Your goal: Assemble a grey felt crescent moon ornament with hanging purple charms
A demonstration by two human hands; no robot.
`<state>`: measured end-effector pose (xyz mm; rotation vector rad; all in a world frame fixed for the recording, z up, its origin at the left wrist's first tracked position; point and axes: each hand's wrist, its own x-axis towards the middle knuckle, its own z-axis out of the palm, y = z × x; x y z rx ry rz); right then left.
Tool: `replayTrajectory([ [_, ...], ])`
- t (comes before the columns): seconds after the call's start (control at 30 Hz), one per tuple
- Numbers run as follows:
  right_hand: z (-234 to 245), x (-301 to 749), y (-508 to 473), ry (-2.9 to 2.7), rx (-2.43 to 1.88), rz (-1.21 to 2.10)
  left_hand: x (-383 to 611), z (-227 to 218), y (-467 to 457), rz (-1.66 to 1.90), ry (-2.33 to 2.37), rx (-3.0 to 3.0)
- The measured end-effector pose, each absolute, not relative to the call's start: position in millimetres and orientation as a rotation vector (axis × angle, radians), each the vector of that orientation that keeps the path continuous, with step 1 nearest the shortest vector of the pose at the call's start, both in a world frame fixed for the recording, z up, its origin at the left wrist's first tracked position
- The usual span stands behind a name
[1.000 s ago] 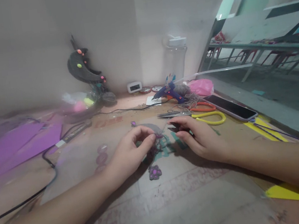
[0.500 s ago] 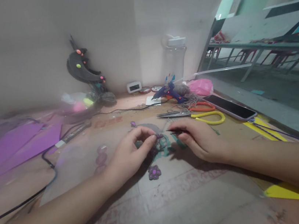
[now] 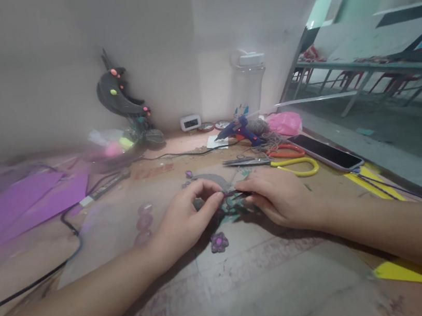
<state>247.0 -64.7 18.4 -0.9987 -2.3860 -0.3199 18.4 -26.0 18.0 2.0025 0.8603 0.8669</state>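
My left hand (image 3: pixel 188 216) pinches a small purple craft piece (image 3: pixel 225 193) between thumb and fingertips, just above the table. My right hand (image 3: pixel 279 195) is closed on a thin dark tool (image 3: pixel 239 194), and its tip meets the pinched piece. Under both hands lie teal and grey foam cut-outs (image 3: pixel 234 208). A purple foam flower (image 3: pixel 218 242) lies flat on the table just below the hands. Which tool my right hand holds is too small to make out.
Yellow-handled scissors (image 3: pixel 294 167), orange scissors (image 3: pixel 286 151), a blue glue gun (image 3: pixel 240 128), a phone (image 3: pixel 323 151) and a pink bag (image 3: pixel 284 122) lie to the right. Purple foam sheets (image 3: pixel 21 205) and a black cable (image 3: pixel 69 227) lie left. A water bottle (image 3: pixel 249 82) stands by the wall.
My right hand has moved left with the dark tool until its tip reaches the piece in my left fingers. My left hand has hardly moved.
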Motion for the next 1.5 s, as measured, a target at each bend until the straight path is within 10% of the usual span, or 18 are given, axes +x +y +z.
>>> replayTrajectory([
  [1.5, 21.8, 245.4, -63.5, -2.419, -0.960, -0.390, 19.5, 14.3, -23.1, 0.860, 0.865, 1.987],
])
